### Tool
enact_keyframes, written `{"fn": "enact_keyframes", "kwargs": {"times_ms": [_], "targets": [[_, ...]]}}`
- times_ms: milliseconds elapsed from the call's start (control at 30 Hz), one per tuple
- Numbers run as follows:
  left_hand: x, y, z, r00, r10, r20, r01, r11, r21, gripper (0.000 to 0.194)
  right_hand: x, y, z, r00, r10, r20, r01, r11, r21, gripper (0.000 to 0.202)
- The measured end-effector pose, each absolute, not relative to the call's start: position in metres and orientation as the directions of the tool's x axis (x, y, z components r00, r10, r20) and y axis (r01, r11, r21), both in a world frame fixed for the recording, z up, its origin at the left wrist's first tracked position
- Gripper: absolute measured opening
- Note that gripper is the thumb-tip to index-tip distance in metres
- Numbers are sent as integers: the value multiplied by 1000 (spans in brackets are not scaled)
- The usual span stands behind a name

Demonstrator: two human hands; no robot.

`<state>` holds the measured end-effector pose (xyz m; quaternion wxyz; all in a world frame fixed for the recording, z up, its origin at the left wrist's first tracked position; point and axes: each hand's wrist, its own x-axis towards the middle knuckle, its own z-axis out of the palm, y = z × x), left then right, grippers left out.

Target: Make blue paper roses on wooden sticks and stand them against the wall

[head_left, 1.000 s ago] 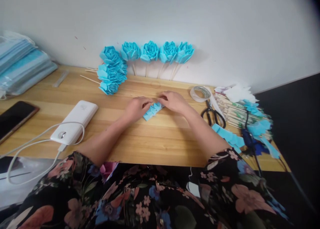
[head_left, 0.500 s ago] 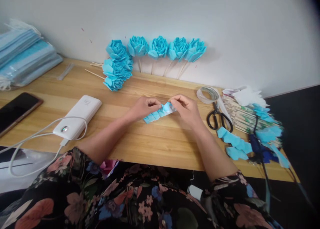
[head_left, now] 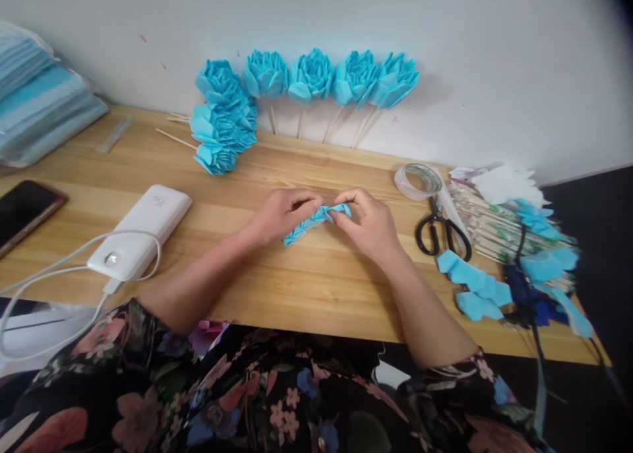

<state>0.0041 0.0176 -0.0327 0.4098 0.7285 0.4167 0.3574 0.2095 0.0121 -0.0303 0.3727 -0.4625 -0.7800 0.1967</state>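
Observation:
Between my two hands, just over the wooden table [head_left: 316, 288], is a folded blue petal strip [head_left: 304, 227] with a zigzag edge. My left hand [head_left: 283, 214] pinches it near its middle, thumb and fingers pressed together. At the strip's right end my right hand [head_left: 368, 223] grips it between thumb and fingers. Part of the strip is hidden behind the fingertips. Beyond the hands, blue fabric-like flowers [head_left: 311, 76] on thin sticks lean against the wall, and several more lie in a cluster [head_left: 225, 120] to the left.
At right lie a clear tape roll [head_left: 419, 180], black-handled scissors [head_left: 440, 235], blue petal strips [head_left: 472, 278] and a bundle of sticks [head_left: 487, 225]. On the left are a white power bank [head_left: 141, 232] with a cable, a phone [head_left: 27, 212] and a stack of blue face masks [head_left: 42, 97].
The strip's right end has been turned over and gathered closer into my right fingers, so its pale underside no longer shows. My left hand keeps its pinch. The camera view has shifted slightly.

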Motion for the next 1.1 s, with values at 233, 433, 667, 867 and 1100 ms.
{"fn": "enact_keyframes", "kwargs": {"times_ms": [233, 433, 667, 867, 1100], "targets": [[5, 20, -37, 375, 918, 131, 262, -241, 935, 24, 208, 10, -36, -348, 812, 468, 521, 583, -623, 9], [2, 23, -32, 368, 928, 55, 256, -158, 954, 21, 208, 13, -39, -410, 729, 548, 458, 684, -568, 12], [2, 23, -30, 343, 939, 34, 251, -127, 960, 22, 208, 15, -42, -430, 640, 637, 408, 767, -495, 14], [3, 23, -28, 318, 948, 18, 241, -99, 966, 23, 208, 17, -43, -443, 585, 679, 389, 808, -442, 11], [2, 23, -28, 287, 958, -22, 227, -46, 973, 24, 210, 17, -43, -449, 577, 682, 377, 815, -441, 12]]}}
